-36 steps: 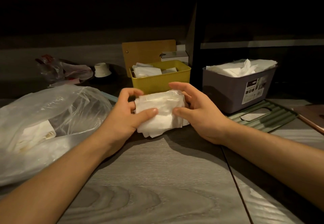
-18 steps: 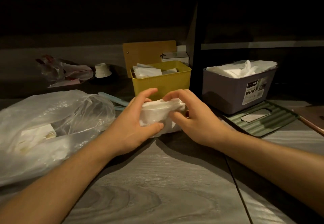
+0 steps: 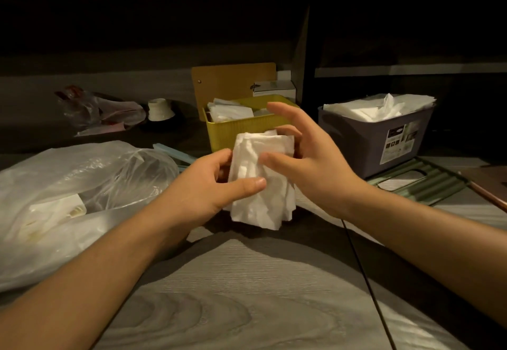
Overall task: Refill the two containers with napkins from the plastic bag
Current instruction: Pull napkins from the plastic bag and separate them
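Item: napkin stack (image 3: 262, 179), white, crumpled, upright. Pinched by left hand (image 3: 211, 188), thumb across its front; right hand (image 3: 310, 157) fingers spread, thumb touching stack, not clasping.
Beyond grip: yellow container (image 3: 241, 130), part-filled. Right of grip: grey container (image 3: 375, 135), heaped. Left: plastic bag (image 3: 82, 185).
Risk: one-handed pinch may let loose sheets fan and drop short of the yellow container.

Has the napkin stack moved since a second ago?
Yes. The napkin stack has risen and turned upright; its top edge now overlaps the front wall of the yellow container, where before it sat wholly below it.
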Demonstrator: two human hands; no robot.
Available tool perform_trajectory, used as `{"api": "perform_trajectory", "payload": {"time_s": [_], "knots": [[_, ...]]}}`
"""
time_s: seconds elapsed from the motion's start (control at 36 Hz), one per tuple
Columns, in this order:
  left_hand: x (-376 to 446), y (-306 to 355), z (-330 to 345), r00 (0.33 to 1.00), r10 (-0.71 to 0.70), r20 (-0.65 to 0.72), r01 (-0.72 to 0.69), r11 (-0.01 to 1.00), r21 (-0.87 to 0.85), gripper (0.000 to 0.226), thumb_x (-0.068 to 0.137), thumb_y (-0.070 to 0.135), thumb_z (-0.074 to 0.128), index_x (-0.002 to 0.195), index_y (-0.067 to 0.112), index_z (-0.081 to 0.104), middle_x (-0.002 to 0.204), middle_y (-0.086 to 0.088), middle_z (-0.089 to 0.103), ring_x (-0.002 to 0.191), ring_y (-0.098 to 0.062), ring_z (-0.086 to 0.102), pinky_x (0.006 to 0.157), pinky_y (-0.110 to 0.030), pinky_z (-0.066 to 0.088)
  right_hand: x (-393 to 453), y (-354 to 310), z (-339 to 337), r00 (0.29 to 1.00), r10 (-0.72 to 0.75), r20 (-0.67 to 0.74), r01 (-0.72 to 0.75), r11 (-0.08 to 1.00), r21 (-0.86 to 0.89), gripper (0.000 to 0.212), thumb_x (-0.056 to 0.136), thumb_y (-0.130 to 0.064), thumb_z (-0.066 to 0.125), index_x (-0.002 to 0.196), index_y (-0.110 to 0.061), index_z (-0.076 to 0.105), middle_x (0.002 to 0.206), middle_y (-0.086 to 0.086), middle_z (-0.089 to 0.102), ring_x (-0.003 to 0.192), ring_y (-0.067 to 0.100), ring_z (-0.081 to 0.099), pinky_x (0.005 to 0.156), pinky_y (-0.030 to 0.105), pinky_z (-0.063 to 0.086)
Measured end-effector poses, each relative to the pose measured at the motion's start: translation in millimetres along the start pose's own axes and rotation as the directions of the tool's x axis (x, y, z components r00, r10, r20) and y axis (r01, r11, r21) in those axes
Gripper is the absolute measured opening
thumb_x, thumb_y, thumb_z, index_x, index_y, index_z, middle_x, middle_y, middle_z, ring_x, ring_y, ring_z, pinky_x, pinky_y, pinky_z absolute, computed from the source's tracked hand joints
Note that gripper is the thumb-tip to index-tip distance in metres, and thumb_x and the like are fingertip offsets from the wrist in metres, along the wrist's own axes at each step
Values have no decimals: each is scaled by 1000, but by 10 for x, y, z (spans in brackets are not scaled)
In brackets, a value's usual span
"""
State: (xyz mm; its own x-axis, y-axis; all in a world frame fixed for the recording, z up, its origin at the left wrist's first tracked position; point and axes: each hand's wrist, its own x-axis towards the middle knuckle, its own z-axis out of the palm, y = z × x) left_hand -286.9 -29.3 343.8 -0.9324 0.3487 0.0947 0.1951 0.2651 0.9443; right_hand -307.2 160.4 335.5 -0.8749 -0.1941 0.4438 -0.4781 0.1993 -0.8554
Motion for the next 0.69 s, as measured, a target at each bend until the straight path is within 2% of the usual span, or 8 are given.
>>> {"api": "perform_trajectory", "payload": {"time_s": [0.11,0.19,0.28,0.39,0.5,0.56,0.61,0.69], "knots": [[5,21,111,992,-36,-118,2,960,-281,48,70,28,69,117,33,60,102,9,77,96,-13,75,78,-36,60,-42,-53,93,998,42,37,-46,995,92,69,94,-18,68,150,-41,34,133,-10,59,119,8,61,97,39,57],[19,29,162,969,-114,-217,-8,869,-495,38,78,22,67,115,32,61,100,6,78,93,-14,75,77,-37,58,-90,-74,140,983,113,142,-134,980,146,66,98,-30,62,152,-44,27,131,-16,59,112,0,64,93,31,57],[2,47,197,964,-174,-203,14,792,-610,31,93,20,62,123,27,61,106,-1,78,96,-17,75,75,-36,60,-132,-108,207,965,136,225,-163,981,107,60,101,-37,53,152,-46,21,127,-22,58,110,-5,62,88,21,56],[-3,31,245,972,-177,-153,41,773,-633,34,96,26,61,130,26,61,114,-5,76,104,-22,73,87,-44,59,-149,-115,280,960,159,230,-179,981,70,59,102,-42,52,152,-47,22,137,-21,53,124,1,55,104,33,49],[40,15,223,950,-238,-205,16,689,-725,28,95,16,61,122,22,61,105,-8,78,96,-24,75,74,-43,61,-149,-61,269,957,241,163,-253,966,58,62,95,-26,66,147,-38,35,125,-14,62,110,6,65,94,35,57],[62,7,184,940,-246,-235,-9,672,-741,29,93,12,63,121,20,61,104,-9,78,97,-23,75,74,-42,61,-135,-47,230,962,243,128,-246,969,10,58,92,-15,69,142,-31,45,118,-10,65,103,7,67,88,32,60],[79,-24,120,938,-211,-276,-35,734,-679,31,91,9,65,120,20,62,107,-7,77,99,-21,74,79,-39,60,-100,-51,165,976,207,68,-206,978,-17,51,90,-9,69,135,-27,53,114,-10,67,98,5,69,82,29,61],[80,-81,12,947,-105,-303,-55,877,-477,38,89,5,66,121,26,59,110,-3,74,96,-19,74,79,-34,62,-37,-65,62,991,130,-41,-132,990,-54,49,91,-7,66,133,-30,55,118,-10,62,97,9,69,78,31,62]]}}
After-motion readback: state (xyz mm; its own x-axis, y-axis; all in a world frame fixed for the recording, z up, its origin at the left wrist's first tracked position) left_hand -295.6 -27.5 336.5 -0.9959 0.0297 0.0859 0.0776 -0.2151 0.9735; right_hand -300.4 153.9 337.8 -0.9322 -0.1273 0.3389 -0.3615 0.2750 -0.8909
